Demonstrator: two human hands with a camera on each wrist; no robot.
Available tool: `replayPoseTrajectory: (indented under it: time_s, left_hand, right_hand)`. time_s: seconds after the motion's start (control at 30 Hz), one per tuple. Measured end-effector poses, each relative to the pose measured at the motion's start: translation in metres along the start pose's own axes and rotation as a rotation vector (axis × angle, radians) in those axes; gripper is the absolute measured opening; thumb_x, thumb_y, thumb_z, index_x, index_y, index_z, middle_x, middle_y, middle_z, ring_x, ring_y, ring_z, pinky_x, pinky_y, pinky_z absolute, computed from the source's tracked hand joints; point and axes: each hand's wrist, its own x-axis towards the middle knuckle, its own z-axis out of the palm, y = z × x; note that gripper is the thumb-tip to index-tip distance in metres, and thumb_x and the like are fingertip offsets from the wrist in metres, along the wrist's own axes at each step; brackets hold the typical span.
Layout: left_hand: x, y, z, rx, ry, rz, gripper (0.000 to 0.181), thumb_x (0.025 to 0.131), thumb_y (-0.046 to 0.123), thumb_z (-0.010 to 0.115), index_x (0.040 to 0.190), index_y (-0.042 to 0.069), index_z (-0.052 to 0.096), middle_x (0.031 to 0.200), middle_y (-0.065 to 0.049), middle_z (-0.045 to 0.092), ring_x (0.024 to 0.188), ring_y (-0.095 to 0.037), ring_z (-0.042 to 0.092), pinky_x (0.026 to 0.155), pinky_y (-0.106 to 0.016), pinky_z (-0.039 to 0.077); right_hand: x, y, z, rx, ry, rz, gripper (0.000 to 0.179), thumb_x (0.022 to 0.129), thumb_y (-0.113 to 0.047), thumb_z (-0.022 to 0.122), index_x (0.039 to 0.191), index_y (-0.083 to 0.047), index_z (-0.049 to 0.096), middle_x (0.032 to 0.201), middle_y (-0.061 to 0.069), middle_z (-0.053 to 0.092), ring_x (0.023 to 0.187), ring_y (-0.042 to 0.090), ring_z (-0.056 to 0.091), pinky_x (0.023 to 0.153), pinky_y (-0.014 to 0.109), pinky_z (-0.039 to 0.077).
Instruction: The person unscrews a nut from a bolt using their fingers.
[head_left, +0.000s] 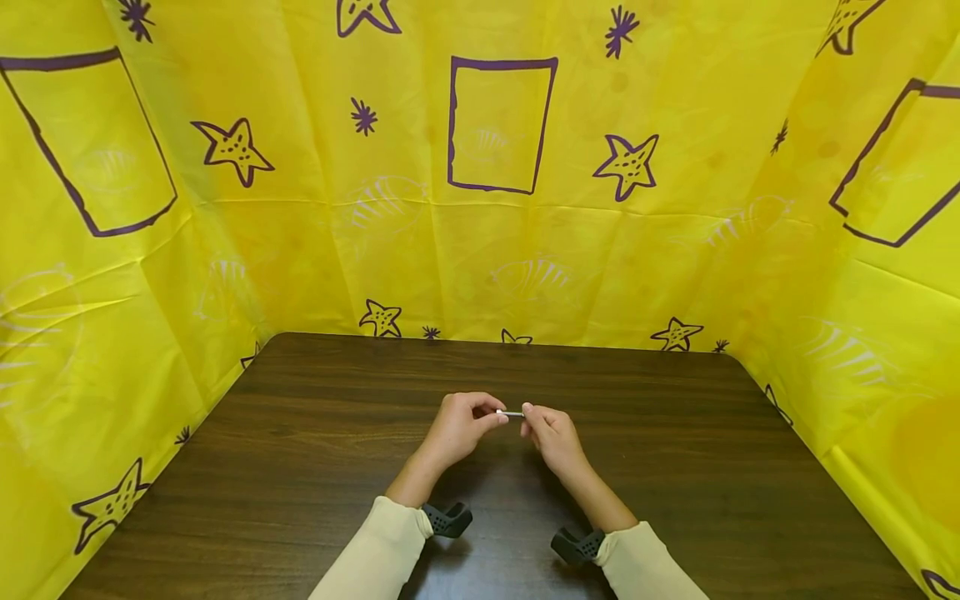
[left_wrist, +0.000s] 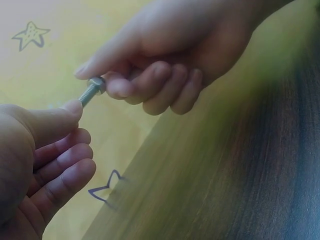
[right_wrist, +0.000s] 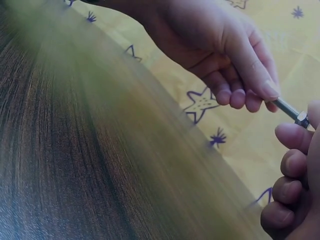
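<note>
A slim metal bolt (head_left: 514, 414) spans the gap between both hands, held in the air over the table. My left hand (head_left: 457, 429) pinches one end of its threaded shank (left_wrist: 89, 95) between thumb and forefinger. At the other end sits a hex nut (left_wrist: 97, 85), with the thumb and forefinger of my right hand (head_left: 555, 437) gripping right at it. Part of the nut (right_wrist: 302, 119) stays hidden behind the right fingers in the right wrist view. The remaining fingers of both hands curl loosely below.
The dark wood-grain table (head_left: 300, 467) lies under the hands. A yellow cloth (head_left: 570, 233) with purple starfish and fish drawings surrounds it at the back and both sides. Each wrist wears a black band mount (head_left: 450, 521).
</note>
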Motion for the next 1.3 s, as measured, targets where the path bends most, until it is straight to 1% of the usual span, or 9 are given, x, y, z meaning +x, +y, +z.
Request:
replayPoseTrajectory:
  time_s: [0.13, 0.27, 0.37, 0.53, 0.67, 0.83, 1.03, 1.13, 1.3]
  left_hand:
    - [-0.0003, 0.0007, -0.0008, 0.002, 0.010, 0.018, 0.007, 0.085, 0.015, 0.077, 0.090, 0.010, 0.074, 0.077, 0.006, 0.068, 0.064, -0.008, 0.057, 0.057, -0.025, 0.048]
    - [-0.0006, 0.0009, -0.0013, 0.005, 0.010, 0.019, 0.010, 0.085, 0.016, 0.076, 0.091, 0.007, 0.074, 0.078, 0.005, 0.068, 0.065, -0.008, 0.057, 0.057, -0.025, 0.048]
    - [-0.0005, 0.0004, -0.0018, 0.012, 0.012, 0.021, 0.012, 0.086, 0.017, 0.076, 0.092, 0.007, 0.074, 0.079, 0.005, 0.068, 0.065, -0.008, 0.057, 0.058, -0.026, 0.048]
    - [-0.0010, 0.0011, -0.0026, 0.017, 0.015, 0.015, 0.010, 0.086, 0.018, 0.075, 0.092, 0.010, 0.074, 0.079, 0.005, 0.068, 0.066, -0.008, 0.058, 0.058, -0.026, 0.048]
    - [-0.0014, 0.0002, -0.0026, 0.012, 0.021, 0.020, 0.009, 0.086, 0.016, 0.076, 0.092, 0.009, 0.074, 0.079, 0.005, 0.068, 0.065, -0.008, 0.058, 0.057, -0.026, 0.048]
    - [-0.0015, -0.0003, -0.0027, 0.011, 0.022, 0.025, 0.009, 0.086, 0.017, 0.076, 0.092, 0.009, 0.074, 0.080, 0.005, 0.069, 0.066, -0.008, 0.058, 0.058, -0.026, 0.049]
    - [-0.0006, 0.0000, -0.0031, 0.007, 0.023, 0.031, 0.010, 0.086, 0.018, 0.076, 0.092, 0.010, 0.074, 0.080, 0.005, 0.069, 0.067, -0.008, 0.058, 0.059, -0.026, 0.049]
    - [-0.0004, -0.0003, -0.0032, 0.004, 0.025, 0.035, 0.010, 0.086, 0.018, 0.076, 0.091, 0.010, 0.074, 0.079, 0.005, 0.069, 0.066, -0.008, 0.058, 0.059, -0.026, 0.049]
    - [-0.0007, -0.0002, -0.0033, -0.002, 0.019, 0.018, 0.009, 0.085, 0.017, 0.076, 0.091, 0.010, 0.074, 0.079, 0.006, 0.068, 0.066, -0.008, 0.058, 0.059, -0.026, 0.049]
  right_hand:
    - [0.0006, 0.0005, -0.0005, 0.009, -0.012, -0.013, 0.038, 0.102, -0.008, 0.049, 0.074, 0.015, 0.059, 0.052, 0.008, 0.044, 0.048, 0.006, 0.039, 0.051, 0.021, 0.033]
    - [0.0014, 0.0013, -0.0006, 0.018, -0.017, -0.007, 0.034, 0.101, -0.008, 0.051, 0.079, 0.016, 0.060, 0.052, 0.011, 0.044, 0.049, 0.007, 0.041, 0.051, 0.022, 0.035]
    - [0.0022, 0.0023, -0.0002, 0.035, -0.017, 0.004, 0.030, 0.100, -0.008, 0.053, 0.082, 0.014, 0.061, 0.053, 0.011, 0.044, 0.049, 0.007, 0.042, 0.051, 0.022, 0.035]
    - [0.0023, 0.0028, -0.0002, 0.079, -0.018, 0.017, 0.022, 0.099, -0.005, 0.055, 0.085, 0.009, 0.063, 0.054, 0.006, 0.044, 0.048, 0.007, 0.040, 0.049, 0.020, 0.033]
    - [0.0014, 0.0023, -0.0008, 0.120, -0.026, 0.016, 0.018, 0.097, -0.002, 0.056, 0.093, 0.015, 0.061, 0.056, 0.004, 0.044, 0.049, 0.007, 0.040, 0.048, 0.020, 0.032]
    - [0.0009, 0.0025, -0.0017, 0.160, -0.028, 0.004, 0.016, 0.095, 0.002, 0.058, 0.103, 0.016, 0.060, 0.059, 0.003, 0.045, 0.050, 0.007, 0.041, 0.047, 0.019, 0.032]
    - [0.0010, 0.0016, -0.0023, 0.179, -0.020, -0.032, 0.017, 0.091, 0.010, 0.056, 0.107, 0.017, 0.059, 0.059, 0.001, 0.045, 0.050, 0.007, 0.041, 0.047, 0.019, 0.033]
    - [0.0008, 0.0003, -0.0025, 0.174, -0.011, -0.044, 0.018, 0.091, 0.011, 0.055, 0.107, 0.015, 0.061, 0.059, 0.002, 0.045, 0.050, 0.009, 0.041, 0.047, 0.022, 0.034]
    - [-0.0002, -0.0017, -0.0023, 0.184, -0.005, -0.049, 0.020, 0.090, 0.013, 0.053, 0.109, 0.017, 0.060, 0.060, 0.005, 0.043, 0.051, 0.010, 0.041, 0.047, 0.024, 0.034]
